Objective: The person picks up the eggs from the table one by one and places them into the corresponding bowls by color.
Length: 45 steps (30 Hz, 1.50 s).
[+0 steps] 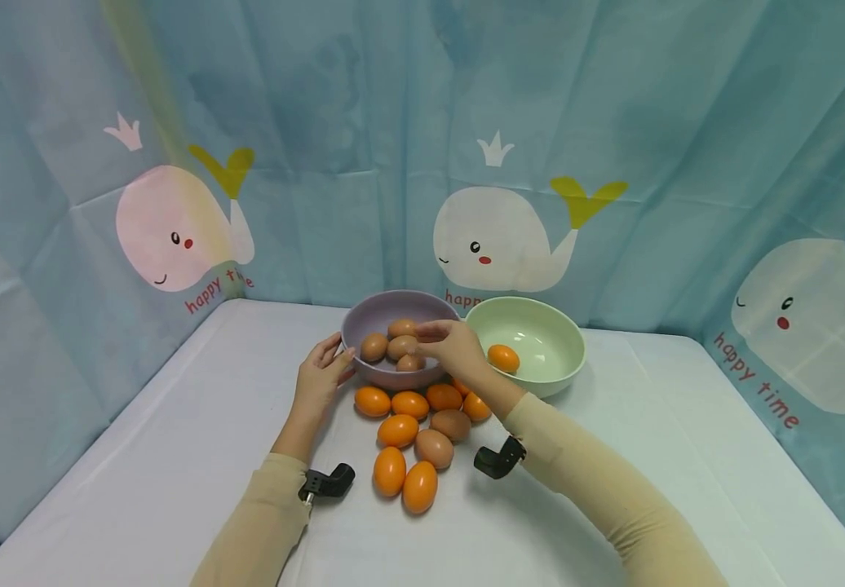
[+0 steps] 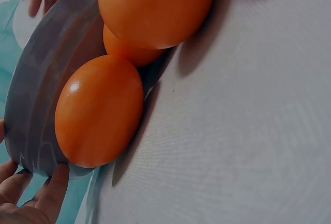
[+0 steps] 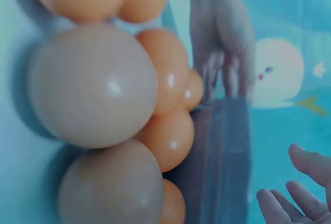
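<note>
A purple bowl (image 1: 400,381) holds several brown eggs (image 1: 374,347). My left hand (image 1: 321,377) grips its left side, the fingers against the outer wall and the thumb at the rim. In the left wrist view, the fingertips (image 2: 61,175) touch the bowl's wall. My right hand (image 1: 452,342) hovers over the bowl's right side, above the eggs. Its thumb and fingers (image 3: 297,203) stand apart in the right wrist view, with nothing between them. On the table in front lie several orange eggs (image 1: 398,430) and two brown eggs (image 1: 434,449).
Right of the purple bowl stands a light green bowl (image 1: 550,359) with one orange egg (image 1: 503,359) inside. My right forearm passes in front of its left edge. The white table (image 1: 173,456) ends at a blue curtain (image 1: 334,220) printed with whales.
</note>
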Tool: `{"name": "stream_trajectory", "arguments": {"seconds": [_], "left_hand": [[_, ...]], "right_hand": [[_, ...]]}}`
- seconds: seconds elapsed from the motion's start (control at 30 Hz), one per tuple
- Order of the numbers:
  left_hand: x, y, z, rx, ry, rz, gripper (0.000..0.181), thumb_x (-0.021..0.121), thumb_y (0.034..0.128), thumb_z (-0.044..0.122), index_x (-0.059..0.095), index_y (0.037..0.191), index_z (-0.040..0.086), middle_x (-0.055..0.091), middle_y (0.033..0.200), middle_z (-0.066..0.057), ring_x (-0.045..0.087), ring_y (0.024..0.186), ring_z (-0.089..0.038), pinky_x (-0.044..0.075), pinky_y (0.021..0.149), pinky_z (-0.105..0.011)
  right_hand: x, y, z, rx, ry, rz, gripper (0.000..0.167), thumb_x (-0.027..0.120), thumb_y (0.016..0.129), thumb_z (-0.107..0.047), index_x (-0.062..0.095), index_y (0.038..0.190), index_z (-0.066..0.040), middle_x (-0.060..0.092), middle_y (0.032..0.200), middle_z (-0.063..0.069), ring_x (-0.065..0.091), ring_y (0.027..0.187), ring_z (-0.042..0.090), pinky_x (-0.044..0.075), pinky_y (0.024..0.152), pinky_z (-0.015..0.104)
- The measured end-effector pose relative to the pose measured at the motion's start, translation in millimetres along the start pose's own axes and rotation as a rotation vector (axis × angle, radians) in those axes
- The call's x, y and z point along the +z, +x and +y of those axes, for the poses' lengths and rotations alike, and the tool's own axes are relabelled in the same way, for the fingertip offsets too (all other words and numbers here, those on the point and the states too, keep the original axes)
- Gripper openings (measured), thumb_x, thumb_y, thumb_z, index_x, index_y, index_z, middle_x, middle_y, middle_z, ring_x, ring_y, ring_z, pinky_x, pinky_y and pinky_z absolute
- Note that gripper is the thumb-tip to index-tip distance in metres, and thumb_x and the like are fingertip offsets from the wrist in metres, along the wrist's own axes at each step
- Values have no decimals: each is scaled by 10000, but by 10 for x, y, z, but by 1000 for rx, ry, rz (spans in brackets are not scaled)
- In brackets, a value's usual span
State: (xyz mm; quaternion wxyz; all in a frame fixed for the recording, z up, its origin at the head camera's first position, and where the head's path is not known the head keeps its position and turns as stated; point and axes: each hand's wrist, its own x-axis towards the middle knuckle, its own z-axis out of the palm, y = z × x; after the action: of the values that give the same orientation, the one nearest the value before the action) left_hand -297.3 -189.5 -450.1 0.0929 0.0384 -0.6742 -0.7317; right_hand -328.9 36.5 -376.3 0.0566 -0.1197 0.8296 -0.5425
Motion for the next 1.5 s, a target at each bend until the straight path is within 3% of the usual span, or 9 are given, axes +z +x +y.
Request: {"name": "stream_trajectory", "arguments": {"seconds": [0.33,0.57,0.83,1.27,1.5], "left_hand": [[-10,11,-2,0,11,9,567,607,999,168,391,1505,29,316,1620,-116,443,1416,-286,567,989,-311],[-6,5,13,-16,7,5,580,607,999,173,379,1515,39,310,1624,-104,440,1421,-274,568,991,-293],[-4,-1,22,-18,3,0,590,607,1000,183,369,1520,35,303,1627,-106,423,1433,-272,525,1044,-370],[0,6,14,-22,-2,11,581,610,997,170,383,1515,41,312,1624,-102,431,1428,-265,550,1008,-314],[7,3,19,-19,0,12,566,598,1003,157,383,1512,32,311,1624,-111,426,1431,-272,518,1043,-379]], "right_hand": [[-213,-508,59,14,167,-147,437,777,858,-140,659,1262,-24,678,1272,186,681,1142,221,599,960,303],[-274,-723,163,34,161,-155,450,774,865,-150,652,1275,-10,677,1281,170,617,1240,302,573,1004,293],[-294,-900,295,61,131,-157,415,770,857,-155,678,1238,-20,690,1255,172,644,1190,267,607,901,288],[-253,-1088,410,70,182,-206,452,788,844,-135,656,1232,55,715,1179,202,677,1128,292,619,889,260],[-217,-1120,451,54,145,-188,410,796,834,-137,691,1195,27,730,1163,167,682,1102,269,611,896,248]]}}
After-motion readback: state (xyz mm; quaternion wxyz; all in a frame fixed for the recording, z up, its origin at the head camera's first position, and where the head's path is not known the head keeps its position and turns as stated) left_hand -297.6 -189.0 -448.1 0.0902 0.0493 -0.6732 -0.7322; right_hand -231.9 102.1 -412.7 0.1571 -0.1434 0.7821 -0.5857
